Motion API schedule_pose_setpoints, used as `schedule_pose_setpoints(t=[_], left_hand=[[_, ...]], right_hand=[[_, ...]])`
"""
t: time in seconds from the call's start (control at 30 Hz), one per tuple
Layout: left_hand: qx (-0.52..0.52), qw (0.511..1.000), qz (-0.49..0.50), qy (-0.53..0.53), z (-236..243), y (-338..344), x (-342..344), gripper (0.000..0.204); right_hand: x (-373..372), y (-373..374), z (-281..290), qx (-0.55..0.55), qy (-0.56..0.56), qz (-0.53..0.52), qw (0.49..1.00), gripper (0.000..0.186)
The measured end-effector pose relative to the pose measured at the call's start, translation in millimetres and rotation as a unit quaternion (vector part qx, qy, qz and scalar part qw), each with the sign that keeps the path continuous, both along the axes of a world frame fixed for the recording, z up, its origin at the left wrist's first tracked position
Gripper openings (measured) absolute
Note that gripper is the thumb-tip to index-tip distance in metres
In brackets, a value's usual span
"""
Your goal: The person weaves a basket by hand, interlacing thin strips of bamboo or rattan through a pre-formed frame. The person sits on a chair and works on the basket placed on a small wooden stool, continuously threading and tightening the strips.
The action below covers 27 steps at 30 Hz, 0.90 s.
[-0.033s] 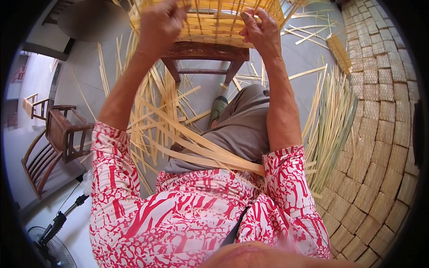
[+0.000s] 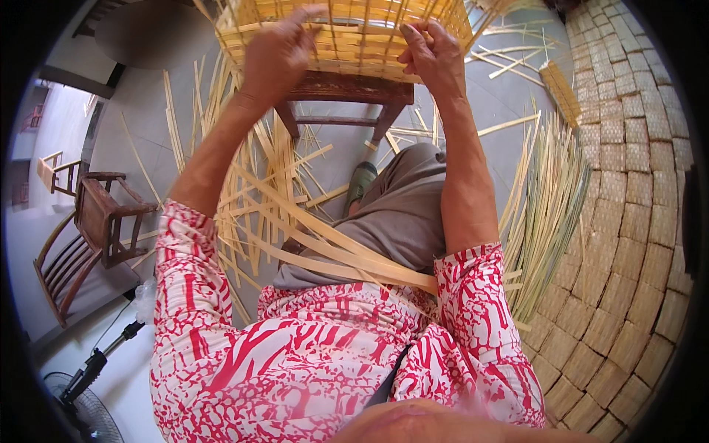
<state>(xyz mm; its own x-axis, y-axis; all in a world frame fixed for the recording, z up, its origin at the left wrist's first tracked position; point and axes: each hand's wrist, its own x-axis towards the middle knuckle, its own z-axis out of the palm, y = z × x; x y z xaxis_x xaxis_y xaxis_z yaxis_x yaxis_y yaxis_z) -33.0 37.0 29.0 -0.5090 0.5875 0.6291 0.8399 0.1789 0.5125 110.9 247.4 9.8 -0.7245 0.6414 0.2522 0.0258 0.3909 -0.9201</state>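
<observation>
A partly woven yellow bamboo basket [image 2: 347, 53] rests on a dark wooden stool [image 2: 347, 87] in front of me, its upper part cut off by the picture's edge. At its left half, my left hand [image 2: 277, 63] is close to the woven wall, with a finger stretched to the right and a gap between the fingertips. My right hand [image 2: 436, 59] is at the right half, thumb and curled fingers pinching a bamboo strip [image 2: 380, 31] that runs across the uprights. Loose flat bamboo strips [image 2: 332, 255] lie over my lap.
Cut strips [image 2: 277, 159] litter the floor on the left. A bundle of thin splints [image 2: 550, 214] lies to the right, beside stacked woven blocks [image 2: 628, 221]. One small woven piece [image 2: 560, 92] stands near them. A wooden chair [image 2: 107, 221] and a fan [image 2: 81, 399] are at left.
My left hand has shifted a little right and down along the basket, and its finger now reaches out. The basket has moved slightly. My right hand stays at nearly the same place.
</observation>
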Motion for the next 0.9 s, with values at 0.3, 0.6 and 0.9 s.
schedule_pose_setpoints(t=[0.3, 0.6, 0.9], left_hand=[[-0.016, 0.997, 0.061, 0.052, -27, 35, -6, 0.024], [0.065, 0.996, -0.010, -0.068, -23, 39, -1, 0.016], [-0.010, 0.995, -0.090, -0.045, 9, 40, -9, 0.017]], right_hand=[[3, 7, 7, -0.094, 0.006, 0.005, 0.996, 0.020], [1, 2, 6, -0.101, 0.020, 0.013, 0.995, 0.018], [2, 7, -5, -0.085, 0.013, 0.013, 0.996, 0.019]])
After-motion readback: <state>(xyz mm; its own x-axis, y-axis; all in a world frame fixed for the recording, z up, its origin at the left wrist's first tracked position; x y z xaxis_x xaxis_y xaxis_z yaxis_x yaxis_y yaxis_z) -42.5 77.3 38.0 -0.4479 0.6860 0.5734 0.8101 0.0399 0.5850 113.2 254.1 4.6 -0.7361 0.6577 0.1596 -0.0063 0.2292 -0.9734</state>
